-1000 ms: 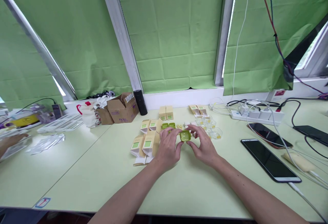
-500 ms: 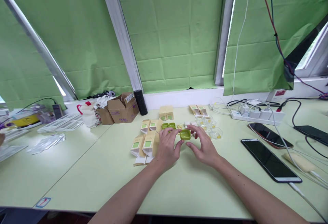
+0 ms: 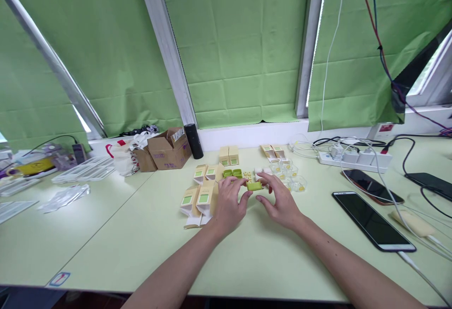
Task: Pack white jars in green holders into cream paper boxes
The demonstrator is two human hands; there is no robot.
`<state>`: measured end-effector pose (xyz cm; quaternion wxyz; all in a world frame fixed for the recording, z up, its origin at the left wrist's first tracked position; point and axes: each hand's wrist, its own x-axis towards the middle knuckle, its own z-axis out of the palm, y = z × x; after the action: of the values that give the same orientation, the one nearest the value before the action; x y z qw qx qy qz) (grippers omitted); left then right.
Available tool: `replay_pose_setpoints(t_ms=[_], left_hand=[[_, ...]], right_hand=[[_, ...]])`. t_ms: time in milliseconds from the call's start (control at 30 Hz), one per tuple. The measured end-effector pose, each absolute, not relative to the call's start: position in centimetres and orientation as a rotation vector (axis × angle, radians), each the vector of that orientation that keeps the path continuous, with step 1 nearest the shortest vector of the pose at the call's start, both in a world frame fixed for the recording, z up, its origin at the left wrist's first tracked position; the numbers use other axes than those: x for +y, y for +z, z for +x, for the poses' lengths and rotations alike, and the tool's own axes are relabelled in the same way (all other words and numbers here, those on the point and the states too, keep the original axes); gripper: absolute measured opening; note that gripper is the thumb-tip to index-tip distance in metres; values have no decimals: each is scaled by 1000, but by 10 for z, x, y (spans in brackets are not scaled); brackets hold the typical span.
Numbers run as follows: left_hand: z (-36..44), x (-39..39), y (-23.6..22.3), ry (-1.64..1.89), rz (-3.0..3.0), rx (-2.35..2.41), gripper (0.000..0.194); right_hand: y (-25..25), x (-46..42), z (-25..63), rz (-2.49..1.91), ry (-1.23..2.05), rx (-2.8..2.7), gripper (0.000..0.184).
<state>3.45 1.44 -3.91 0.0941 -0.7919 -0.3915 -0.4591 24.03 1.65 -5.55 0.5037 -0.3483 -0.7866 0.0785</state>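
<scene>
A small olive-green square case is held just above the table between my two hands, its outer side turned towards me. My left hand pinches its left end with fingers and thumb. At its right end are the curled fingers of my right hand, the thumb lower and apart from it. Behind the left fingers stand more green cases, beside small yellowish pieces. Clear round plastic pieces with yellow centres lie past the right hand. Cream cartons with green windows stand left of my left hand.
More cream cartons stand further back, with another pair to their right. A brown cardboard box and black cylinder are at the back left. On the right lie phones, a power strip and cables.
The green case has tilted from showing its open inside to showing its side, and sits slightly further left. Both hands have barely moved. The person's hand at the far left edge is gone.
</scene>
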Motion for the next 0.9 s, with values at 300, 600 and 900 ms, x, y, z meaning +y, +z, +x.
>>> replay_pose_setpoints(t_ms=[300, 600, 900], left_hand=[[34, 14, -36, -1313, -2386, -1258, 30], [34, 14, -35, -1255, -2404, -1331, 34], [29, 15, -34, -1292, -2402, -1300, 22]], right_hand=[[-57, 18, 239, -838, 186, -1923, 54], [-58, 20, 239, -865, 226, -1915, 48], [-57, 21, 238, -888, 389, -1854, 43]])
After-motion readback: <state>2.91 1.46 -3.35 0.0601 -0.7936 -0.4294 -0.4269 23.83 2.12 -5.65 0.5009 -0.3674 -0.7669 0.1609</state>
